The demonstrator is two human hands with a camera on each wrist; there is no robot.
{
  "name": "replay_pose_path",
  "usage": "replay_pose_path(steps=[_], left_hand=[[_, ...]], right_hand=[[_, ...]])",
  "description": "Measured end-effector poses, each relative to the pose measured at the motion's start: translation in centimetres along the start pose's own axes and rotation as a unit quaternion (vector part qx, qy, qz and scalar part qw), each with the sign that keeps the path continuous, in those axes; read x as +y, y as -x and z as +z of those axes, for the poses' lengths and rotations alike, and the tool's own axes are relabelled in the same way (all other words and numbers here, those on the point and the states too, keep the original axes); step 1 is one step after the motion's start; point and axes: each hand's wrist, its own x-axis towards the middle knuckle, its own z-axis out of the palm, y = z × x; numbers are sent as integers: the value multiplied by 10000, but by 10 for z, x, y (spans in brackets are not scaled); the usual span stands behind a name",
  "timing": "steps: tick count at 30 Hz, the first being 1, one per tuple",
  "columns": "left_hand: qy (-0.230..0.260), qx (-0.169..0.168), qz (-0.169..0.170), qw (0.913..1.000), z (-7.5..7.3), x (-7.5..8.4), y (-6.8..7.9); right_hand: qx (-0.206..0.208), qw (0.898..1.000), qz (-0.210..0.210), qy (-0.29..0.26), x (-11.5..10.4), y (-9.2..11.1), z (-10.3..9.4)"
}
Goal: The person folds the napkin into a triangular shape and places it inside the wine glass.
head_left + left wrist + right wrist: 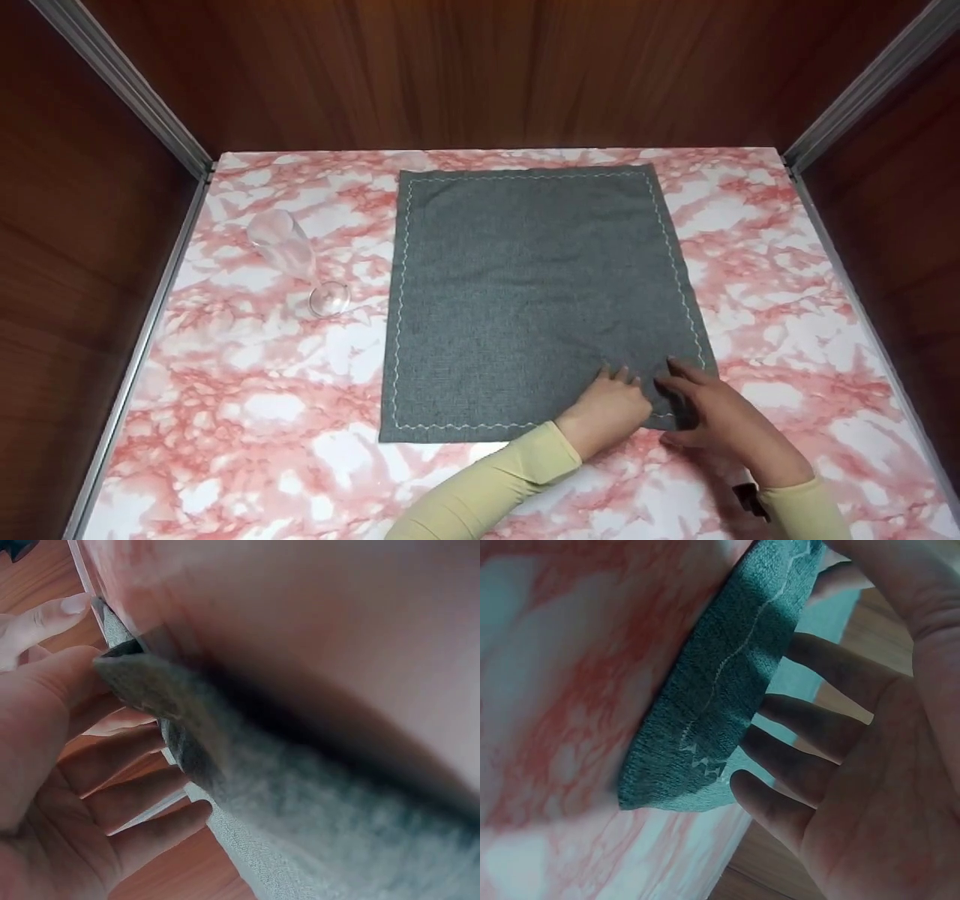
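A square grey cloth (525,285) with white wavy stitching along its border lies spread in front of me. At its near right part, my left hand (606,414) bends over the near edge. The left wrist view has the left thumb and forefinger pinching a raised edge of the cloth (315,787), the other fingers loosely extended. Beside it, my right hand (724,416) is at the near right corner, fingers spread. In the right wrist view its straight fingers (817,724) touch the back of the lifted cloth edge (720,682); the thumb's tip is out of frame.
A clear stemmed glass (283,244) stands left of the cloth, its round foot on the pink-and-white marbled table (262,405). Dark wooden panels (487,75) with metal-edged corners enclose the table at the back and both sides.
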Motion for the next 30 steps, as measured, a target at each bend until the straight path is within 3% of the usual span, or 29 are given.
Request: replay_pose_path(steps=[6, 12, 18, 21, 23, 25, 26, 28, 30], left_hand=[[78, 308, -12, 9995, 0, -4, 0], [303, 439, -284, 9982, -6, -11, 0], [462, 744, -356, 9955, -10, -21, 0], [632, 1124, -370, 9910, -9, -26, 1], [1038, 1303, -403, 9852, -8, -30, 1], [1822, 1364, -421, 9728, -7, -35, 1], [2313, 1379, -446, 9620, -7, -37, 1], [3347, 1307, -493, 9319, -9, -40, 0], [4232, 1239, -551, 8959, -11, -42, -2]], right_hand=[[-21, 10000, 60, -22, 0, 0, 0], [90, 9992, -163, 357, -2, 1, 0], [637, 9957, -466, 483, -2, 2, -1], [1212, 9913, -440, 247, 1, 2, -4], [1663, 9850, -437, 138, 3, 2, -9], [2088, 9768, -458, 92, 5, 1, -13], [2205, 9743, -457, 35, 5, 0, -15], [2284, 9723, -460, -180, 7, -3, -19], [2287, 9709, -441, -550, 8, -5, -23]])
